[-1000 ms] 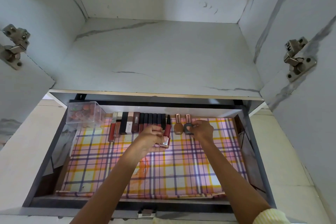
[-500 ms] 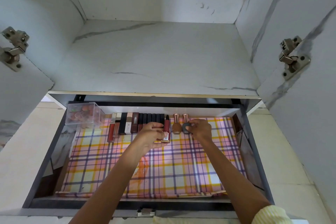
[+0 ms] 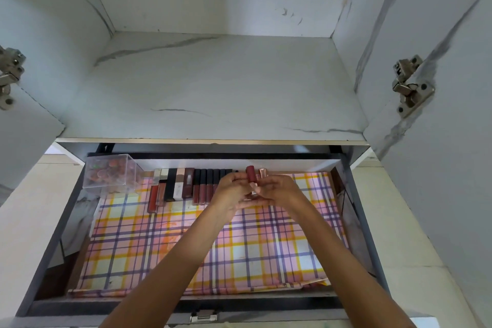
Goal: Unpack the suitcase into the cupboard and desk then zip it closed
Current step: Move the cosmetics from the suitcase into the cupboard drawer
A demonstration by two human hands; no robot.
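Grey drawer [image 3: 266, 303] w/ plaid liner [image 3: 266, 247]: row of dark lip-gloss tubes [image 3: 205, 184] laid at 12 o'clock. Our left hand [image 3: 231, 190] & right hand [image 3: 278, 189] have fingers clamped on dark-red lipstick tube [image 3: 250, 175]; suitcase zip prob. still left.

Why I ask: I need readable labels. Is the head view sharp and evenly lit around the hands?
Head view: wide-angle distortion bows the cupboard walls; soft light, bright patches on the plaid liner; the left hand, right hand and the lipstick they hold are slightly blurred, labels unreadable.
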